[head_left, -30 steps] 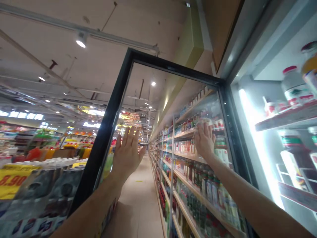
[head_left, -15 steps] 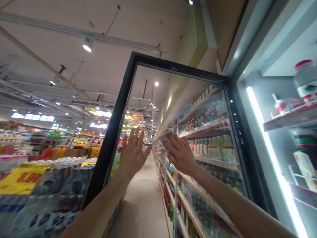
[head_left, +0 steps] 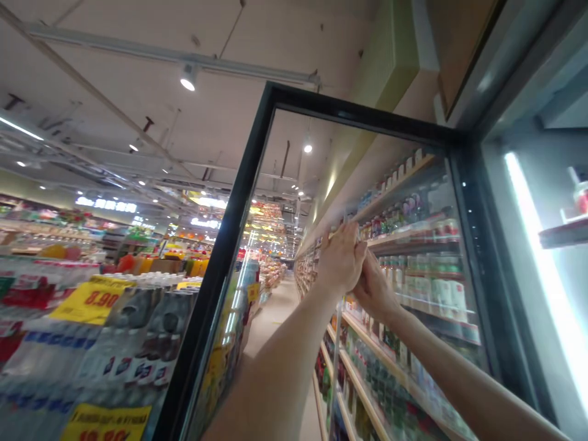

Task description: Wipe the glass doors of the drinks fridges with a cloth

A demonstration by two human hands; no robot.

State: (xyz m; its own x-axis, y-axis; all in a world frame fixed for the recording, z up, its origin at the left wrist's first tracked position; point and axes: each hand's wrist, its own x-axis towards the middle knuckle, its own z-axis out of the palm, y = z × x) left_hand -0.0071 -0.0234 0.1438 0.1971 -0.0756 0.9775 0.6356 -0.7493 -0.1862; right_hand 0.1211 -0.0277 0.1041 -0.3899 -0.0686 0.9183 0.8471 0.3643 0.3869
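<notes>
My left hand (head_left: 340, 260) and my right hand (head_left: 374, 285) meet in front of the glass door (head_left: 294, 177), near its middle. The left hand's fingers are curled, and its side touches the right hand. The right fingers are bent and partly hidden behind the left hand. A crumpled pale cloth, plain under my right hand earlier, is now almost wholly covered by the two hands. The door stands open, with a black frame (head_left: 232, 226) around the pane.
To the right is a lit cooler with a bright light strip (head_left: 542, 263) and a shelf (head_left: 565, 233). Stacked bottle packs (head_left: 133, 361) with a yellow price sign (head_left: 94, 300) stand on the left. Bottle-filled shelves (head_left: 413, 275) show in the glass, beside an aisle floor (head_left: 273, 318).
My left hand has left its flat, spread pose and moved right to join my right hand. The right hand's fingers have drawn in. The view has shifted left.
</notes>
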